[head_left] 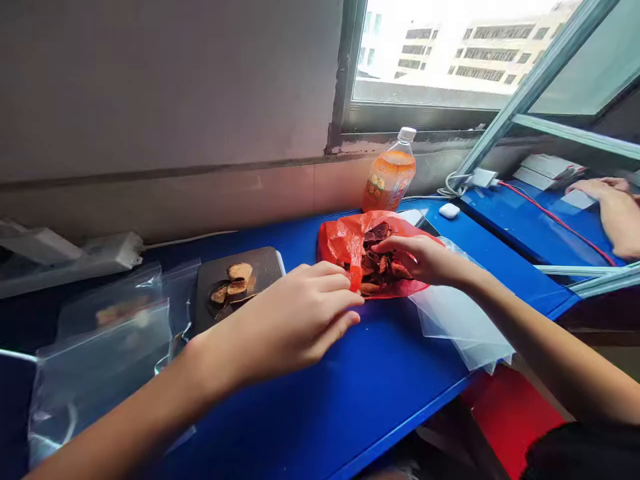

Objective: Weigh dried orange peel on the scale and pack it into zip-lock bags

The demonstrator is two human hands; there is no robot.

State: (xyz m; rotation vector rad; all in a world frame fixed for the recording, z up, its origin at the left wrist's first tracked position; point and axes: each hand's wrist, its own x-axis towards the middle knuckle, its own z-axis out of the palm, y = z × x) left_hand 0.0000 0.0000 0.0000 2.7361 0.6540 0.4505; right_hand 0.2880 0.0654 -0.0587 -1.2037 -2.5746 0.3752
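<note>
A red plastic bag (340,240) lies opened on the blue table, filled with dark reddish-brown dried slices (377,263). My left hand (320,310) is at the bag's near left rim, its fingers curled at the plastic and partly hiding it. Inside the mouth of the bag is my right hand (415,257), fingers bent and closed on the dried slices. To the left, several lighter brown slices (239,273) rest on a dark square plate (267,261); my left forearm covers its near corner.
Clear zip bags (110,353) lie at the left, one with pale pieces inside. Flat clear bags (465,327) lie under my right forearm. An orange drink bottle (393,173) stands behind the red bag, near a white earbud case (449,211). Past a metal frame (525,87), another person's hands (600,190) touch white boxes.
</note>
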